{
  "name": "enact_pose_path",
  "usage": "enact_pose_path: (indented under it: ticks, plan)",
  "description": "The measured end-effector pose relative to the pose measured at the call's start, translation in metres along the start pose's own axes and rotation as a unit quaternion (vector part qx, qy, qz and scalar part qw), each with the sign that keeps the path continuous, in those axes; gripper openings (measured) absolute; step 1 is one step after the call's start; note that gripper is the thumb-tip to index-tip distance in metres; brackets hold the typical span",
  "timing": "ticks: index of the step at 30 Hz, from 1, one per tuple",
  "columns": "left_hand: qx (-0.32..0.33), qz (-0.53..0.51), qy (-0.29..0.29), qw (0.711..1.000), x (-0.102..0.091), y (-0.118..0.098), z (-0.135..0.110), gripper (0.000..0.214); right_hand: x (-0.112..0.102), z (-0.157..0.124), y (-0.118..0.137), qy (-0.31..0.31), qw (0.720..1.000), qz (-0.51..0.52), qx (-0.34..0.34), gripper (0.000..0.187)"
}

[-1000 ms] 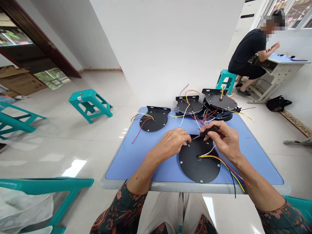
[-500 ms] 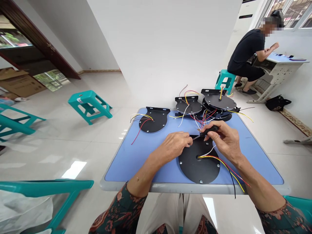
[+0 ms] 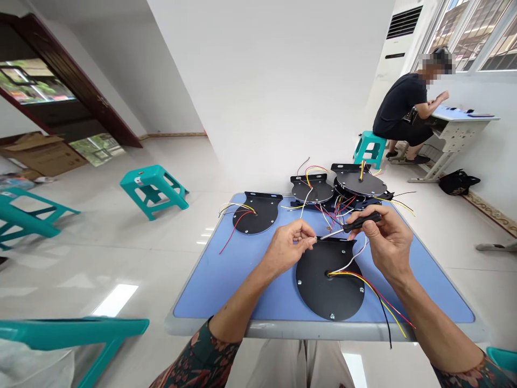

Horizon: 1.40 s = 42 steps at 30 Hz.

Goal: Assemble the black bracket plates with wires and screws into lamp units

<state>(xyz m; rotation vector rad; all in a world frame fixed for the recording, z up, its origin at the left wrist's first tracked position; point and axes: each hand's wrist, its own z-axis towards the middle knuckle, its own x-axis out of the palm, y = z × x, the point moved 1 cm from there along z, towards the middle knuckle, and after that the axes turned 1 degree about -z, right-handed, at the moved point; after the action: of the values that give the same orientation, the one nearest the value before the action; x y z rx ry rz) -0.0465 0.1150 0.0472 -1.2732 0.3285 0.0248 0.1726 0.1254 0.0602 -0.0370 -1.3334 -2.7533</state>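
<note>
My right hand [image 3: 385, 241] grips a black-handled screwdriver [image 3: 361, 221] above the far edge of a round black metal plate [image 3: 329, 293], its thin shaft pointing left towards my left hand [image 3: 287, 250]. The left fingertips are pinched together just above the plate's bracket, and whatever lies between them is too small to tell. Yellow, red, white and black wires [image 3: 374, 293] run from the plate's centre across the table. Neither hand touches the plate.
The blue table [image 3: 226, 285] also holds a bracketed plate [image 3: 256, 213], another plate [image 3: 312, 188] and a stack of plates [image 3: 359, 180] with tangled wires. Teal stools [image 3: 153, 191] stand on the floor. A seated person [image 3: 398, 102] works at a desk [image 3: 456, 126].
Both hands have lifted and drawn apart from the plate's bracket. The screwdriver has risen and moved right. The view has shifted, with the table lower in the picture.
</note>
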Motion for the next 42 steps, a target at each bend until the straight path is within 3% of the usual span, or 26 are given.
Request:
enact_pose_path:
  ticks: [12,24,33,42]
  plan:
    - [0.012,-0.052,0.026,0.998,0.001,-0.011,-0.003,0.014,0.003,-0.001,0.004,0.016,0.999,0.028,-0.009,0.014]
    - [0.020,-0.075,0.008,0.997,0.005,-0.004,0.000,0.013,0.001,0.000,0.005,-0.001,0.999,0.031,-0.015,0.016]
    - [0.056,-0.074,-0.009,0.996,0.006,-0.005,-0.004,0.014,0.001,0.001,0.005,0.010,0.998,0.050,-0.029,0.013]
    - [0.139,0.011,-0.023,0.990,0.007,-0.001,-0.005,0.017,0.001,-0.001,0.004,0.026,0.998,0.040,-0.041,0.011]
